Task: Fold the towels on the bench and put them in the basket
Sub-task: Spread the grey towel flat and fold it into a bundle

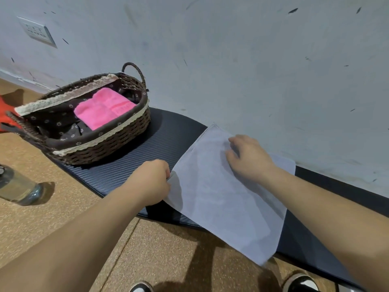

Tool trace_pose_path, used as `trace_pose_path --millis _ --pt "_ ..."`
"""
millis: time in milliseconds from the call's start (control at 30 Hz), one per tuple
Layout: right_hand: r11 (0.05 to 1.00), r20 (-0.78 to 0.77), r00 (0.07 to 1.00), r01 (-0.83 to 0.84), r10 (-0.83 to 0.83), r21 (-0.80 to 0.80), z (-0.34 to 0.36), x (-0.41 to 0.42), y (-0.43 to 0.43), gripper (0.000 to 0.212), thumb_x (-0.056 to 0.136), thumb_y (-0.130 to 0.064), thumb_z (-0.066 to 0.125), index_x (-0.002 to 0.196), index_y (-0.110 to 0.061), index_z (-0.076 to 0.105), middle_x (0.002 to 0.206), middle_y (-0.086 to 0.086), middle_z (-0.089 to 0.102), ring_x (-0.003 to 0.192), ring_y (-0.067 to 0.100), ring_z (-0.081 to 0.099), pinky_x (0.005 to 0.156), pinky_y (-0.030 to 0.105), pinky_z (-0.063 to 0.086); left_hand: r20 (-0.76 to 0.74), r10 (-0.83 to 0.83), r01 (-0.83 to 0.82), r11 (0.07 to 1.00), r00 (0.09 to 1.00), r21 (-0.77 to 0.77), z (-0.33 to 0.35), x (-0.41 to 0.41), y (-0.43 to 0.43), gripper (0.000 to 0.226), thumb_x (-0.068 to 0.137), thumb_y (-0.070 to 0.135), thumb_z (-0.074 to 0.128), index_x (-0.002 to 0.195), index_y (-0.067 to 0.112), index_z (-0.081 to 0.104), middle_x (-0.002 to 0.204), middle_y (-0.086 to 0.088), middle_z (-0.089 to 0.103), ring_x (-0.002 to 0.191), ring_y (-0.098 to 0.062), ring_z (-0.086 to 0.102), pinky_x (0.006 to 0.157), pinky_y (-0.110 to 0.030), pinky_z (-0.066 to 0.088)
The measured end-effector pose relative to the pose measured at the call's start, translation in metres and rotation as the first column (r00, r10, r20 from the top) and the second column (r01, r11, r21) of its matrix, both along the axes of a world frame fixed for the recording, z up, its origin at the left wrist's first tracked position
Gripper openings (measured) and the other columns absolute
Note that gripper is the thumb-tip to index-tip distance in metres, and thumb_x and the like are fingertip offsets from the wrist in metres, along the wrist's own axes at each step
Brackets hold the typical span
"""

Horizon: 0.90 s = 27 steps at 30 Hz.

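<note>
A pale grey-white towel (221, 199) lies spread on the dark bench (134, 157), its near edge hanging over the front. My left hand (151, 182) pinches the towel's left edge, which is lifted slightly. My right hand (248, 159) rests on the towel's far part with fingers curled into the cloth. A brown wicker basket (105, 144) stands on the bench's left end. A folded pink towel (105, 109) lies inside it.
A scuffed white wall runs right behind the bench. A clear bottle (19, 186) lies on the cork-coloured floor at the left. Something red (6, 114) sits beyond the basket. My shoes (301, 283) show at the bottom.
</note>
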State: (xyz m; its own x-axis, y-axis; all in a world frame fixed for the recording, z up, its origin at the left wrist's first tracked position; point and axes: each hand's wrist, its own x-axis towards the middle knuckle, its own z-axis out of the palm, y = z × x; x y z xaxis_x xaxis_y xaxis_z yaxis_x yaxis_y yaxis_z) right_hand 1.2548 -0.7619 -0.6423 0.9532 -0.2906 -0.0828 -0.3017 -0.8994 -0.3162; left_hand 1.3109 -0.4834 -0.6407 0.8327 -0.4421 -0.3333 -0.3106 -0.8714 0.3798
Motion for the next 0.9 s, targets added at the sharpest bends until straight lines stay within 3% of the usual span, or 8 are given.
trace_pose_path --millis 133,267,367,467,533,633,733,900 --pt "0.992 -0.281 0.958 0.017 -0.052 -0.128 -0.016 -0.071 -0.015 0.080 0.100 -0.070 0.017 0.164 -0.026 -0.004 0.172 0.009 -0.010 0.158 0.032 -0.011 0.128 0.048 -0.002 0.018 -0.012 0.012 0.999 1.000 0.041 -0.001 -0.002 -0.002 0.009 0.091 0.022 0.067 0.093 0.023 0.058 0.097 -0.001 0.064 0.091 -0.024 0.060 0.078 -0.038 0.056" --pt "0.986 -0.377 0.914 0.106 -0.147 -0.127 -0.022 -0.112 -0.022 0.087 0.095 -0.075 0.004 0.161 -0.023 -0.021 0.167 0.011 -0.029 0.155 0.030 -0.026 0.127 0.050 -0.009 0.047 -0.005 0.003 0.999 0.999 0.043 0.002 -0.006 -0.008 0.008 0.093 0.022 0.066 0.093 0.021 0.059 0.098 -0.001 0.063 0.093 -0.026 0.059 0.073 -0.034 0.050" --pt "0.970 -0.453 0.868 0.114 -0.203 -0.216 -0.013 -0.126 -0.008 0.095 0.092 -0.079 0.001 0.161 -0.017 -0.019 0.168 0.019 -0.020 0.157 0.036 -0.015 0.127 0.051 0.003 0.088 -0.002 0.000 1.000 0.996 0.020 0.003 -0.009 -0.014 0.004 0.093 0.019 0.062 0.091 0.021 0.060 0.097 -0.003 0.065 0.090 -0.027 0.060 0.075 -0.039 0.055" --pt "0.940 -0.596 0.767 0.029 -0.239 -0.340 0.021 -0.131 0.006 0.100 0.088 -0.085 0.004 0.162 -0.019 0.011 0.165 0.022 0.019 0.150 0.039 0.028 0.109 0.049 0.037 0.095 -0.007 0.003 0.999 0.995 0.039 0.006 -0.010 -0.020 0.009 0.091 0.014 0.059 0.092 0.022 0.062 0.095 -0.003 0.064 0.087 -0.027 0.060 0.075 -0.041 0.058" --pt "0.919 -0.655 0.733 -0.109 -0.183 -0.378 0.047 -0.124 0.009 0.067 0.095 -0.078 0.007 0.131 -0.037 0.046 0.136 0.007 0.057 0.125 0.031 0.057 0.092 0.041 0.045 0.100 -0.015 0.011 0.999 0.995 0.042 0.005 -0.010 -0.024 0.015 0.089 0.009 0.056 0.095 0.022 0.063 0.095 -0.002 0.064 0.087 -0.026 0.061 0.075 -0.042 0.058" --pt "0.905 -0.495 0.862 -0.116 -0.114 -0.409 0.066 -0.095 -0.006 0.053 0.104 -0.059 0.024 0.104 -0.027 0.065 0.096 -0.004 0.065 0.099 0.027 0.064 0.079 0.034 0.046 0.102 -0.025 0.019 0.998 0.994 0.054 0.003 -0.010 -0.030 0.023 0.087 0.005 0.051 0.096 0.024 0.061 0.096 0.001 0.061 0.088 -0.025 0.060 0.073 -0.042 0.057" --pt "0.982 -0.214 0.972 0.053 -0.092 -0.183 0.050 -0.048 -0.036 0.029 0.101 -0.042 0.046 0.107 -0.024 0.068 0.107 -0.001 0.071 0.104 0.028 0.066 0.082 0.035 0.052 0.114 -0.026 0.020 0.998 0.993 0.052 0.000 -0.008 -0.034 0.021 0.085 0.008 0.052 0.095 0.026 0.059 0.095 0.003 0.061 0.088 -0.023 0.060 0.074 -0.042 0.058" --pt "0.958 -0.044 0.976 0.218 -0.214 0.186 0.011 0.021 -0.059 0.018 0.095 -0.031 0.061 0.109 -0.023 0.070 0.100 -0.004 0.068 0.097 0.022 0.064 0.088 0.032 0.052 0.109 -0.035 0.035 0.999 0.993 0.000 -0.010 -0.002 -0.031 0.015 0.084 0.020 0.059 0.093 0.031 0.054 0.087 0.008 0.059 0.083 -0.018 0.059 0.071 -0.039 0.057"
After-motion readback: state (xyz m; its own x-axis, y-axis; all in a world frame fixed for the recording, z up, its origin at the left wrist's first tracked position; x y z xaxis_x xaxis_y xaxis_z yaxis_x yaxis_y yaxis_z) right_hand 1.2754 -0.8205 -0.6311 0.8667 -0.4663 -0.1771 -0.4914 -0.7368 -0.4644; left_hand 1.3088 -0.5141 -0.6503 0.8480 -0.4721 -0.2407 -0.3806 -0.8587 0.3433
